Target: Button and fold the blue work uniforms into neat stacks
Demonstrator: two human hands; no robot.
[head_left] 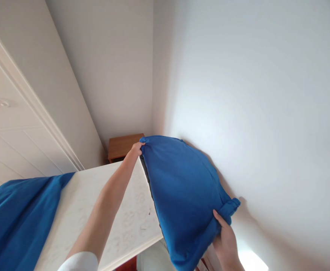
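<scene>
A blue fabric cover (184, 177) stretches between my two hands, its far edge curved and its near right edge bunched and folded. My left hand (137, 147) is closed on its far left corner. At the near right side, my right hand (225, 239) grips the gathered edge, thumb on top and the other fingers mostly hidden beneath. A dark strip shows along the cover's left edge; I cannot tell whether it is lining or something under it. Below my left arm lies a white, stained, mattress-like surface (131, 199).
More blue fabric (26, 210) lies draped over the left part of the white surface. A brown wooden stand (122, 145) sits in the far corner. A pale cabinet (37, 90) rises on the left, and a white wall (252, 98) runs along the right.
</scene>
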